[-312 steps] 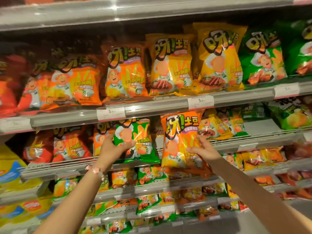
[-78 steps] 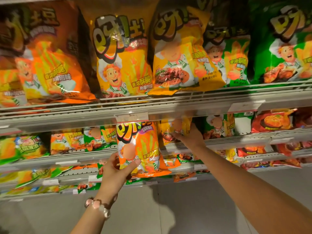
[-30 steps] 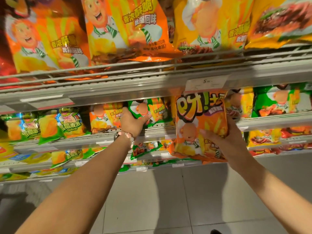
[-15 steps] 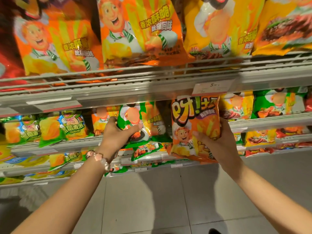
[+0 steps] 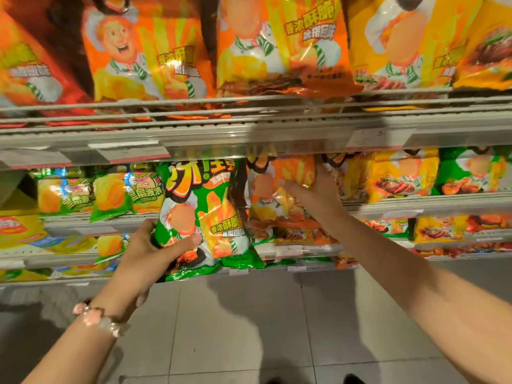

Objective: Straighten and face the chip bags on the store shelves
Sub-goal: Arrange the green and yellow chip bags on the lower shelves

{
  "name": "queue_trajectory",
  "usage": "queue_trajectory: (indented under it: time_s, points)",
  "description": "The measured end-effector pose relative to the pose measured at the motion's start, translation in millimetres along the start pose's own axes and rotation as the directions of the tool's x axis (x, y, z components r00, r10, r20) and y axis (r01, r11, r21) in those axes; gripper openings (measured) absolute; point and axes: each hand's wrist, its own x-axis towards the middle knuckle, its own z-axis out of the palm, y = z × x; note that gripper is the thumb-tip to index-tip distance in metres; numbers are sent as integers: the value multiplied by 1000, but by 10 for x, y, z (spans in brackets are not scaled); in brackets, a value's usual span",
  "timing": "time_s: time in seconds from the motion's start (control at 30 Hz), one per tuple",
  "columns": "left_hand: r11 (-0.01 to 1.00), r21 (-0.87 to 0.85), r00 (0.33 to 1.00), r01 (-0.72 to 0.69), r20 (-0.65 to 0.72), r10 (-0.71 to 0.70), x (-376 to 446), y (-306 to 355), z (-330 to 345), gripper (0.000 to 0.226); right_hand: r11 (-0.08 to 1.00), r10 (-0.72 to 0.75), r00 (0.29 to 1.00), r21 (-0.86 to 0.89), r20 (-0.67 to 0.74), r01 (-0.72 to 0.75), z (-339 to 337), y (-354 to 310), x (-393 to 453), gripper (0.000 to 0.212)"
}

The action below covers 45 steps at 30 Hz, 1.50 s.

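My left hand [image 5: 151,253] grips the lower left corner of a green chip bag [image 5: 210,217], holding it out in front of the second shelf, upright and facing me. My right hand [image 5: 318,195] presses on an orange chip bag [image 5: 277,189] that stands on the second shelf [image 5: 415,206] just right of the green one; its top is hidden behind the upper shelf's edge. Yellow [image 5: 401,176] and green bags [image 5: 476,173] stand further right on the same shelf.
The upper shelf [image 5: 221,134] carries large orange [image 5: 279,42] and yellow bags [image 5: 401,40] and juts out above my hands. Green-and-yellow bags [image 5: 124,192] sit at the left. Lower shelves with smaller bags run beneath. Grey tiled floor [image 5: 235,328] lies below.
My left hand has pulled the green bag forward off the shelf and down. My right hand has pushed the orange bag back onto the second shelf. The camera has moved closer.
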Motion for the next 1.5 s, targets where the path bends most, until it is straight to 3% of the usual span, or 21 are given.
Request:
queue_trajectory:
  time_s: [0.07, 0.17, 0.53, 0.83, 0.9, 1.0, 1.1, 1.17, 1.23, 1.33, 1.5]
  points:
    - [1000, 1, 999, -19, -35, 19, -24, -30, -13, 41, 1000, 4, 1000, -1, 1, -4, 151, -33, 77, 49]
    - [999, -6, 997, -34, -68, 34, -28, -69, -19, 34, 998, 57, 998, 26, -24, -56, 317, -72, 203, 45]
    - [981, -177, 997, -73, -50, 66, 83, -151, 135, 61, 988, 150, 987, 40, -62, -148, 401, 73, 521, 49]
    - [970, -214, 994, -111, -24, 109, 119, -65, 450, 62, 961, 229, 953, -203, 196, -189, 191, 99, 579, 58]
    - [967, -223, 992, -126, -27, 123, 120, -45, 529, 66, 978, 183, 964, -136, 190, -159, 93, 47, 459, 56]
    - [970, -194, 989, -143, 1, 146, 113, -3, 634, 86, 984, 84, 988, 147, 130, -102, -99, -23, 80, 43]
    - [973, -140, 980, -182, 56, 191, 101, 49, 763, 100, 937, 75, 957, 309, 279, -164, -299, -50, -275, 64]
    - [966, -165, 968, -200, 120, 221, 88, 91, 886, 94, 929, 88, 923, 303, 373, -211, -376, -92, -402, 79]
    - [960, -179, 956, -214, 164, 243, 75, 119, 1017, 89, 934, 112, 918, 275, 380, -228, -415, -99, -459, 86]
    - [958, -161, 937, -238, 223, 270, 35, 172, 1224, 93, 943, 142, 944, 249, 298, -221, -543, -55, -492, 71]
    - [964, -52, 912, -259, 316, 262, -27, 286, 1583, 95, 930, 209, 953, 256, 218, -262, -905, 145, -497, 73]
